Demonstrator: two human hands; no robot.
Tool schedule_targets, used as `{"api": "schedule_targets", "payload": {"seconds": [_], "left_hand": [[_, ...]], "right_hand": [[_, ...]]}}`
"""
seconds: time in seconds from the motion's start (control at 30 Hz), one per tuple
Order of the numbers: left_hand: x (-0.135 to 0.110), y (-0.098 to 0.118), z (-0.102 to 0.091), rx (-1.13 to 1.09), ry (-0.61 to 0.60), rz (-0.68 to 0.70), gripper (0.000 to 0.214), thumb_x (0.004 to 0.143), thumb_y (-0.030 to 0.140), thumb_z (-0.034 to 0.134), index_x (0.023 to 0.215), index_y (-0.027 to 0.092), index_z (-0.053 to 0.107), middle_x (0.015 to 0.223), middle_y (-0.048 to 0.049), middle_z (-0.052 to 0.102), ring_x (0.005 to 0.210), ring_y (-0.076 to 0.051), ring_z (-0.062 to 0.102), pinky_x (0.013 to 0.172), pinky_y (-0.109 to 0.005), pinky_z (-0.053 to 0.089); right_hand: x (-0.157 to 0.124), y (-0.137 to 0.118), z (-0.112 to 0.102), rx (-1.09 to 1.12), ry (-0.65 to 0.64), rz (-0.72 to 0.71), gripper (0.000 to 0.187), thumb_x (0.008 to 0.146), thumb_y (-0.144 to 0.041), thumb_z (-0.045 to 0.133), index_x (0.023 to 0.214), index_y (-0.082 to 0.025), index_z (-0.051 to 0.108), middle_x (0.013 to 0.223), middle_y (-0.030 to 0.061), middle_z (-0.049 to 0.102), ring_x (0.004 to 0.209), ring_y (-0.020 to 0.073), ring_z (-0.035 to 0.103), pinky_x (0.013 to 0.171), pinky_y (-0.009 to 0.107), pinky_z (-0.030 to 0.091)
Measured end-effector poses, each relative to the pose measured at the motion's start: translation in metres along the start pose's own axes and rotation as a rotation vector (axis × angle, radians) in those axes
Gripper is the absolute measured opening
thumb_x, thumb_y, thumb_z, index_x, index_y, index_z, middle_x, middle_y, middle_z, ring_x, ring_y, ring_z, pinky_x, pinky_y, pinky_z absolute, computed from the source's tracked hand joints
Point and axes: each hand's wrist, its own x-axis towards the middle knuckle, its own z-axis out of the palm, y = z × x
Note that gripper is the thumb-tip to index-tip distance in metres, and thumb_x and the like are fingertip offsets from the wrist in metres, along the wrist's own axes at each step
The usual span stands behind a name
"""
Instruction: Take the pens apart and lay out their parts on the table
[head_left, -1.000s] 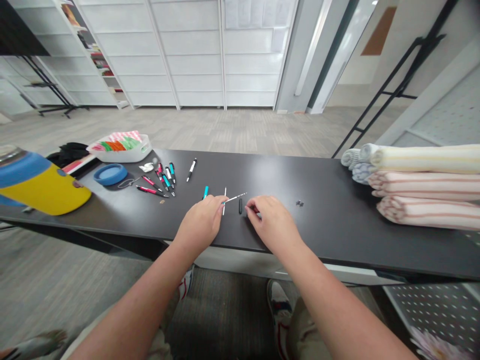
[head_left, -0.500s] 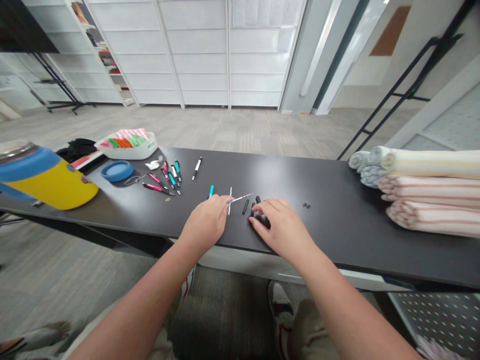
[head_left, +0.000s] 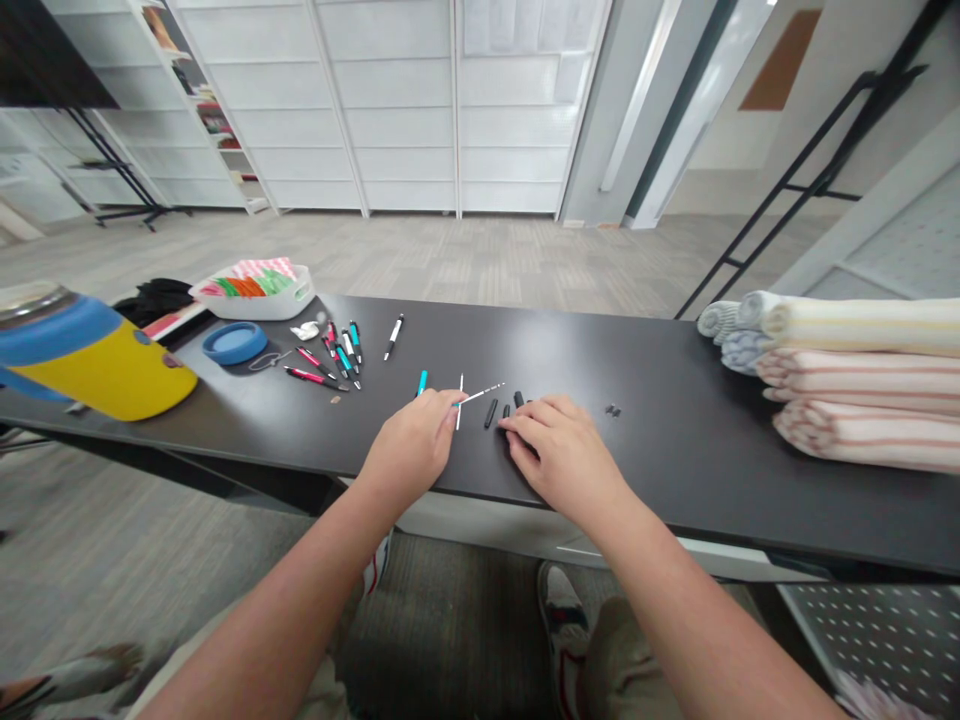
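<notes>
Frame ctr: my L hand (head_left: 410, 440) still pinches refill (head_left: 483, 393); R hand (head_left: 561, 448) now flatter by blk tubes (head_left: 490, 413), hold unclear; still unjoined.

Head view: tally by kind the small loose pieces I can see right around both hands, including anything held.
Thin white rods: 2, one held in the left hand
Teal piece: 1
Black pieces: 3 visible, by the right hand, which may hide more
Total: 6 visible
</notes>
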Motion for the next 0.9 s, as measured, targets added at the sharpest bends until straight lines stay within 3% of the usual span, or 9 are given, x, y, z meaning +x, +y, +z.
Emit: {"api": "schedule_targets", "payload": {"seconds": [0.43, 0.9], "left_hand": [[0.000, 0.003, -0.002, -0.044, -0.006, 0.018, 0.030, 0.109, 0.027, 0.040, 0.127, 0.021, 0.062, 0.124, -0.0081, 0.074, 0.113, -0.023, 0.071, 0.099, -0.036, 0.056], [0.001, 0.006, -0.009, -0.058, -0.209, 0.041, 0.031, 0.110, 0.030, 0.035, 0.130, 0.025, 0.058, 0.125, -0.0049, 0.074, 0.109, -0.024, 0.074, 0.091, -0.035, 0.056]], "right_hand": [[0.012, -0.008, 0.008, -0.035, -0.040, -0.003, 0.025, 0.104, -0.028, 0.058, 0.120, -0.022, 0.077, 0.116, 0.0087, 0.076, 0.110, 0.0290, 0.059, 0.092, 0.045, 0.048], [0.011, -0.004, 0.007, 0.049, -0.003, -0.003, 0.019, 0.102, -0.021, 0.060, 0.112, -0.022, 0.076, 0.113, 0.0080, 0.078, 0.108, 0.0276, 0.060, 0.096, 0.043, 0.048]]}}
